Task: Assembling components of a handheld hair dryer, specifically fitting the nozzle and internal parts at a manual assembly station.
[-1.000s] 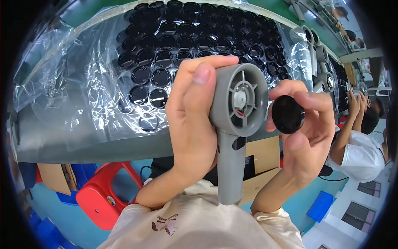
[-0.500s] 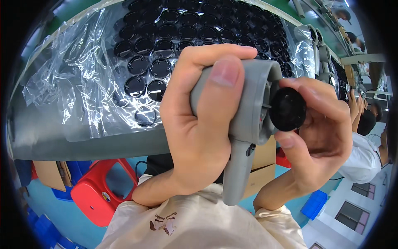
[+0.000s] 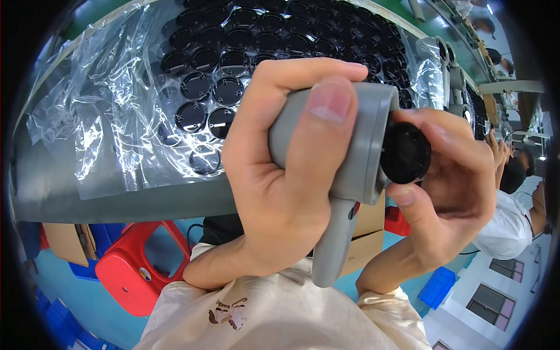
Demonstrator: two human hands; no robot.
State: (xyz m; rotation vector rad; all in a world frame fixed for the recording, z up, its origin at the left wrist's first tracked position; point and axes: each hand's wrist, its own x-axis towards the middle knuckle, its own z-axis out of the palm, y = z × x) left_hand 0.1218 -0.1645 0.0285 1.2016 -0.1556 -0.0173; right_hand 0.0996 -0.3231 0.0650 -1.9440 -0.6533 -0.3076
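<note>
My left hand [image 3: 286, 175] is wrapped round the barrel of a grey hair dryer housing [image 3: 367, 146], thumb on the near side. Its handle [image 3: 332, 245] points down toward my body, with a slot and a bit of red near the top. Between the thumb and fingers of my right hand [image 3: 449, 181] is a round black cap [image 3: 406, 153]. The cap stands right by the barrel's round end, which faces right. Whether the two touch I cannot tell, and the inside of the barrel is mostly hidden.
Many round black caps [image 3: 227, 91] lie in rows on clear plastic film [image 3: 111, 134] across the grey table [image 3: 134, 207]. More grey housings [image 3: 458, 76] are at the right. Below are a red stool [image 3: 128, 271], cardboard boxes [image 3: 364, 248] and a blue crate [image 3: 437, 287]. Other people [image 3: 504, 224] sit farther right.
The housing has turned slightly in my left hand, so its opening shows less now. The black cap stays in nearly the same place, its face tilted a little differently.
</note>
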